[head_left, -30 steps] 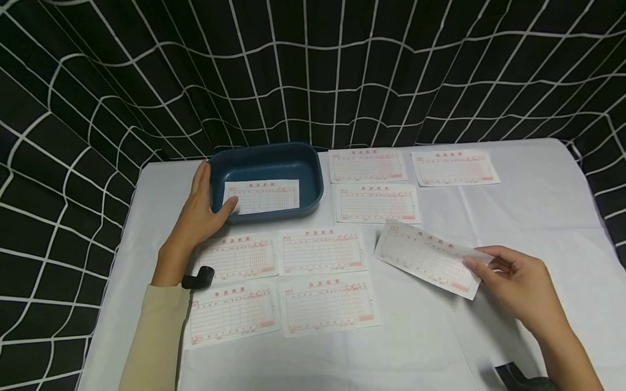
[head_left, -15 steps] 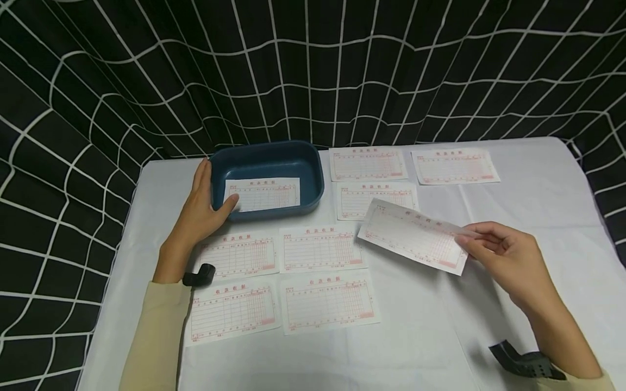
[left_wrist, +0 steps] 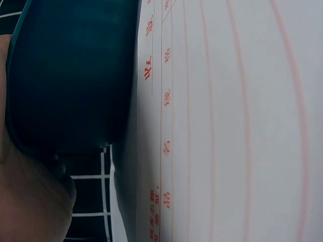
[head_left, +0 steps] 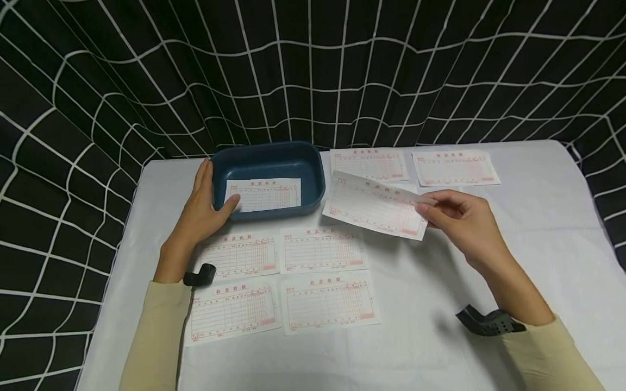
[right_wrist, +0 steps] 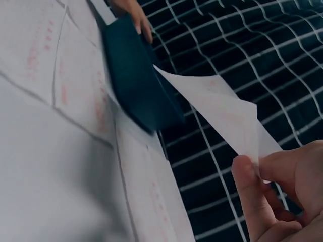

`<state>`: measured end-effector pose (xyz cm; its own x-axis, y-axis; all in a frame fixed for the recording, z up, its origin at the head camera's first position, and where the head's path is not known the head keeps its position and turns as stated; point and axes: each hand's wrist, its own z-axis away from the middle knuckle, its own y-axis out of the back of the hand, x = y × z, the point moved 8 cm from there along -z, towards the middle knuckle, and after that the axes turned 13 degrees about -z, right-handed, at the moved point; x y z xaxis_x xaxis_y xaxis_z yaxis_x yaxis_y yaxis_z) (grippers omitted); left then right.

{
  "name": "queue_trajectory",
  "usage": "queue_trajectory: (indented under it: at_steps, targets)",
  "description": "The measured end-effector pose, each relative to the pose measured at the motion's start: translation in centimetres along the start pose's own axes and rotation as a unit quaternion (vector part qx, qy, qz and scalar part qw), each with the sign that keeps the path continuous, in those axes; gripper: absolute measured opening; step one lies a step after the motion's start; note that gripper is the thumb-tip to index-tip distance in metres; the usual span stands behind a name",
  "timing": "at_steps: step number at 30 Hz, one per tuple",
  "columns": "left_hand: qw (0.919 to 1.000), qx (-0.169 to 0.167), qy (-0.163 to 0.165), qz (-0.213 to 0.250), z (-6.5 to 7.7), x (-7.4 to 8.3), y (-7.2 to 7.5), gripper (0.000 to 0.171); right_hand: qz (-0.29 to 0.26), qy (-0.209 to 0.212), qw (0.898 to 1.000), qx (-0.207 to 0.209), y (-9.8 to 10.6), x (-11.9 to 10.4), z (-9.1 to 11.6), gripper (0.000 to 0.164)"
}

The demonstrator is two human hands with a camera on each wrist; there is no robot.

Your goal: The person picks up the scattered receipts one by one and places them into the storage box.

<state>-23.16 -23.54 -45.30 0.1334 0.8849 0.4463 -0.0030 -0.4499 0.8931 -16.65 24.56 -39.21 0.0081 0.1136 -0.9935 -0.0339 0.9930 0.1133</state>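
Observation:
My left hand (head_left: 202, 205) holds the left end of a dark blue plastic bin (head_left: 313, 202). Its fingers lie along the outer wall, and the thumb reaches over the rim. Inside the bin lies one printed receipt slip (head_left: 266, 194), white with a red grid. Between thumb and fingertips, my right hand (head_left: 462, 222) pinches another receipt slip (head_left: 376, 209) by its right end. This slip hangs raised and slightly bent just right of the bin, overlapping a third slip in the head view. In the right wrist view the pinched slip (right_wrist: 217, 108) extends toward the bin (right_wrist: 136, 75).
In front of the bin, several receipt slips (head_left: 323, 252) lie flat in two rows. More lie behind at the right, including a far-right slip (head_left: 455, 168). A white cloth (head_left: 415, 347) covers the table. Dark curtains with a white grid (head_left: 342, 70) stand around the back and sides.
My right hand has carried its receipt slip leftward and away from me, from the table's right side to beside the bin. The left hand has stayed on the bin.

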Motion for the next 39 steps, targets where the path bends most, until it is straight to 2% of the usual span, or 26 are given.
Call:
queue_trajectory:
  at_steps: [10,17,22,31,39]
  targets:
    - [1.0,-0.002,0.0,0.001,-0.1,0.0,-0.2,0.103,0.012,-0.007,0.999,-0.042,-5.0,-1.4,-4.5,0.028]
    - [1.0,-0.003,0.002,0.002,-0.1,0.1,-0.4,0.102,0.028,0.007,0.998,-0.061,-8.1,-2.0,-7.3,0.023]
    - [1.0,-0.001,0.0,0.003,-0.1,0.1,-0.2,0.102,0.064,0.019,0.994,-0.084,-10.7,-2.2,-8.9,0.021]
    - [1.0,0.0,0.006,0.001,-0.1,0.0,-0.1,0.102,0.12,0.081,0.983,-0.112,-14.9,-3.4,-10.5,0.015]
    - [1.0,0.0,0.003,0.001,0.0,0.0,0.0,0.102,0.149,0.104,0.975,-0.131,-17.9,-3.9,-11.3,0.022]
